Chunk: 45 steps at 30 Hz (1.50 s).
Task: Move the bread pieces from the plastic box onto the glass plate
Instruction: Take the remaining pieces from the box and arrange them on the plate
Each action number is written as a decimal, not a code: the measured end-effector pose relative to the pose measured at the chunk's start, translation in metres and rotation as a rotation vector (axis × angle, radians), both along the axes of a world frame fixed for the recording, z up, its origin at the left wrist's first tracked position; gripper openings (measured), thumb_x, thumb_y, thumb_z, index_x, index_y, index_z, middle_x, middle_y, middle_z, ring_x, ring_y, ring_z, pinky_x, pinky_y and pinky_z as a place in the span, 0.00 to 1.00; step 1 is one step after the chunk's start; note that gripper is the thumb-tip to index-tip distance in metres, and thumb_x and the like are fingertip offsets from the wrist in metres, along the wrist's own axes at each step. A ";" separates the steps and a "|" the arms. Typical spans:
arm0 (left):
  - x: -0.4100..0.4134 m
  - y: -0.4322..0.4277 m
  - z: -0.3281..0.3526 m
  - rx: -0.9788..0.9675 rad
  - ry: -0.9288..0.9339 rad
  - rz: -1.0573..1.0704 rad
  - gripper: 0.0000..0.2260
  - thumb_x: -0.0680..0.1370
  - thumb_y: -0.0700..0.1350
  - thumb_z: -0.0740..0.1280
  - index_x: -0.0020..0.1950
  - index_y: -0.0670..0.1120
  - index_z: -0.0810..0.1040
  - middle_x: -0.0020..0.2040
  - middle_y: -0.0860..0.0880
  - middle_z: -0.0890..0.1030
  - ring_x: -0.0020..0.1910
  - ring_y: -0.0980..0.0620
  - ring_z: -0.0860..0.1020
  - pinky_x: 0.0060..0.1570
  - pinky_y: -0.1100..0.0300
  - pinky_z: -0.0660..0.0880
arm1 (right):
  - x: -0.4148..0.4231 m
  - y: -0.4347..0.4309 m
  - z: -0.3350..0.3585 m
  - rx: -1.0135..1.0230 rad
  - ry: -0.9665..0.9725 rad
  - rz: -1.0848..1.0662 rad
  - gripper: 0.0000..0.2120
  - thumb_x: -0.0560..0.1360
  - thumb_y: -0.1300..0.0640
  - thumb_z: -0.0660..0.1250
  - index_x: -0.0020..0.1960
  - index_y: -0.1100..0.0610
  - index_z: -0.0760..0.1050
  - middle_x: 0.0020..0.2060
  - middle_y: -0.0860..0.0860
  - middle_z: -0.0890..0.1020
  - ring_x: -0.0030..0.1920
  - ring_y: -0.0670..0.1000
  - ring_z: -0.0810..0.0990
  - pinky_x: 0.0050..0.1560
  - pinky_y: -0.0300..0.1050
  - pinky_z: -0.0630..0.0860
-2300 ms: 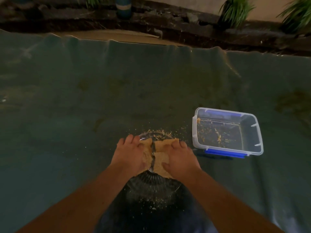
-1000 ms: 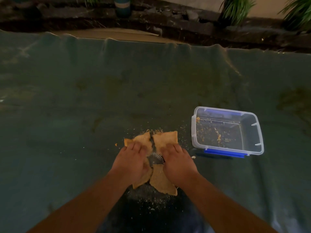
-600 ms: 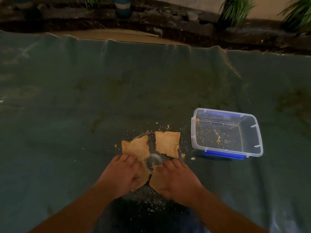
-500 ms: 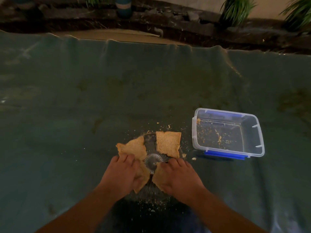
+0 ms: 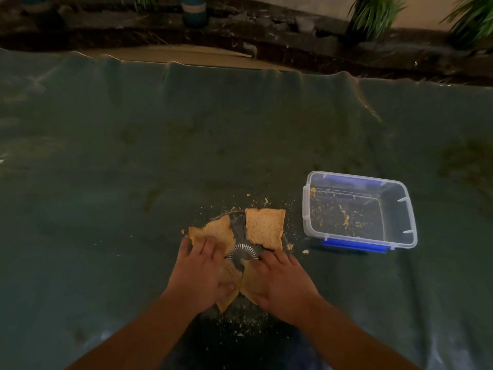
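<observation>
Several toasted bread pieces lie spread on the glass plate (image 5: 242, 252), whose ribbed centre shows between them. A square piece (image 5: 264, 227) sits free at the far right of the plate. My left hand (image 5: 200, 271) lies flat on the far-left piece (image 5: 213, 232) and covers part of a near piece (image 5: 226, 295). My right hand (image 5: 280, 281) presses flat on the near-right piece (image 5: 249, 279). The clear plastic box (image 5: 357, 209) with blue clips stands to the right and holds only crumbs.
Crumbs are scattered around the plate on the green cloth (image 5: 133, 156). Beyond the cloth's far edge are dark soil, rocks, potted plants (image 5: 373, 12) and a blue pot (image 5: 194, 9).
Both hands slid back toward me across the bread, spreading the pieces apart. The far-right piece is uncovered and the plate's ribbed centre now shows.
</observation>
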<state>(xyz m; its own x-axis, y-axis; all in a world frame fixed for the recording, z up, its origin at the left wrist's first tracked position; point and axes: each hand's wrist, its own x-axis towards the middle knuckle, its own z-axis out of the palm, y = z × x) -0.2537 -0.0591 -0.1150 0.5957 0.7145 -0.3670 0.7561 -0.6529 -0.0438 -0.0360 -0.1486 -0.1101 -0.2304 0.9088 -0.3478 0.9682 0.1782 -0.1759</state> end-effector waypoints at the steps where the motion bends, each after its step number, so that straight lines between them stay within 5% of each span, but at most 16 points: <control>1: 0.001 0.002 -0.002 -0.017 0.023 -0.016 0.48 0.70 0.77 0.50 0.82 0.48 0.53 0.82 0.42 0.58 0.79 0.40 0.51 0.75 0.30 0.44 | 0.000 -0.001 0.000 0.001 0.000 0.014 0.33 0.76 0.36 0.59 0.76 0.51 0.60 0.70 0.55 0.69 0.69 0.60 0.65 0.69 0.59 0.64; 4: 0.001 0.009 -0.003 -0.074 0.063 -0.036 0.53 0.66 0.80 0.49 0.83 0.49 0.46 0.84 0.44 0.48 0.81 0.42 0.43 0.74 0.28 0.38 | 0.003 -0.002 -0.001 0.005 0.005 0.033 0.34 0.76 0.36 0.59 0.76 0.50 0.59 0.70 0.55 0.70 0.68 0.60 0.66 0.68 0.60 0.64; 10: 0.000 0.013 0.002 -0.031 -0.055 -0.088 0.43 0.74 0.72 0.46 0.81 0.46 0.60 0.82 0.41 0.59 0.80 0.40 0.53 0.77 0.38 0.46 | 0.006 0.015 0.006 0.086 0.067 -0.075 0.32 0.75 0.39 0.57 0.76 0.49 0.60 0.72 0.55 0.69 0.71 0.60 0.64 0.70 0.61 0.65; 16: 0.013 0.021 0.000 -0.090 -0.060 -0.083 0.38 0.78 0.70 0.50 0.82 0.49 0.57 0.84 0.43 0.56 0.81 0.42 0.49 0.80 0.42 0.47 | 0.001 0.039 0.009 0.023 0.037 -0.160 0.27 0.78 0.51 0.58 0.77 0.52 0.62 0.76 0.59 0.65 0.75 0.62 0.59 0.74 0.60 0.59; 19: 0.010 0.023 0.004 -0.091 -0.141 -0.124 0.34 0.79 0.69 0.53 0.79 0.50 0.64 0.82 0.43 0.62 0.80 0.41 0.56 0.78 0.41 0.54 | 0.001 0.030 0.009 0.043 0.073 -0.133 0.27 0.78 0.52 0.57 0.77 0.53 0.62 0.74 0.58 0.68 0.74 0.62 0.62 0.73 0.60 0.60; 23: -0.012 0.007 -0.002 -0.075 -0.279 -0.332 0.26 0.79 0.65 0.59 0.69 0.50 0.75 0.70 0.43 0.77 0.67 0.41 0.74 0.66 0.41 0.74 | 0.003 -0.001 0.002 0.113 0.100 0.054 0.27 0.77 0.42 0.58 0.71 0.54 0.68 0.61 0.56 0.76 0.60 0.60 0.73 0.66 0.62 0.69; 26: -0.027 0.000 -0.009 -0.078 -0.241 -0.342 0.24 0.77 0.64 0.63 0.66 0.52 0.77 0.66 0.44 0.80 0.63 0.43 0.77 0.62 0.44 0.77 | 0.005 -0.016 -0.006 0.044 0.063 0.176 0.26 0.78 0.40 0.58 0.69 0.55 0.71 0.61 0.58 0.76 0.61 0.60 0.73 0.64 0.60 0.73; 30: -0.018 -0.010 -0.007 0.003 -0.141 -0.166 0.23 0.77 0.62 0.64 0.62 0.47 0.80 0.64 0.41 0.81 0.61 0.40 0.76 0.58 0.41 0.78 | 0.000 -0.012 -0.004 0.097 0.030 0.030 0.23 0.77 0.41 0.59 0.66 0.54 0.73 0.59 0.57 0.77 0.57 0.59 0.75 0.57 0.57 0.76; 35: -0.003 -0.022 -0.006 0.017 -0.178 -0.026 0.24 0.78 0.61 0.61 0.61 0.44 0.79 0.62 0.40 0.80 0.58 0.39 0.76 0.56 0.39 0.77 | -0.007 -0.010 -0.002 0.110 0.042 -0.035 0.23 0.76 0.42 0.59 0.67 0.53 0.70 0.60 0.56 0.75 0.58 0.59 0.73 0.60 0.57 0.73; 38: 0.000 -0.018 -0.005 0.044 -0.245 -0.013 0.26 0.78 0.61 0.61 0.66 0.44 0.77 0.70 0.39 0.77 0.67 0.38 0.72 0.63 0.38 0.74 | -0.008 -0.003 -0.002 0.126 0.074 -0.147 0.28 0.77 0.41 0.57 0.73 0.51 0.63 0.67 0.56 0.71 0.67 0.60 0.69 0.68 0.60 0.67; 42: 0.008 -0.010 -0.007 0.004 -0.134 0.074 0.36 0.80 0.65 0.50 0.81 0.42 0.60 0.82 0.37 0.56 0.81 0.36 0.50 0.78 0.37 0.52 | -0.013 0.010 -0.008 0.076 0.068 -0.241 0.34 0.79 0.40 0.55 0.80 0.52 0.50 0.80 0.61 0.55 0.79 0.62 0.49 0.75 0.58 0.46; 45: 0.007 -0.006 -0.015 -0.042 -0.087 0.006 0.38 0.80 0.66 0.44 0.83 0.43 0.49 0.84 0.40 0.46 0.81 0.41 0.38 0.79 0.42 0.40 | -0.016 0.010 -0.013 0.069 0.020 -0.172 0.32 0.81 0.40 0.53 0.80 0.54 0.54 0.80 0.62 0.55 0.80 0.63 0.48 0.75 0.58 0.43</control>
<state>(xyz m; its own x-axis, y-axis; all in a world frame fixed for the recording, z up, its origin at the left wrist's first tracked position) -0.2472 -0.0655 -0.1300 0.6225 0.7031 -0.3436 0.7597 -0.6484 0.0497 -0.0522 -0.1388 -0.1231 -0.0758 0.9570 -0.2801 0.9819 0.0227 -0.1881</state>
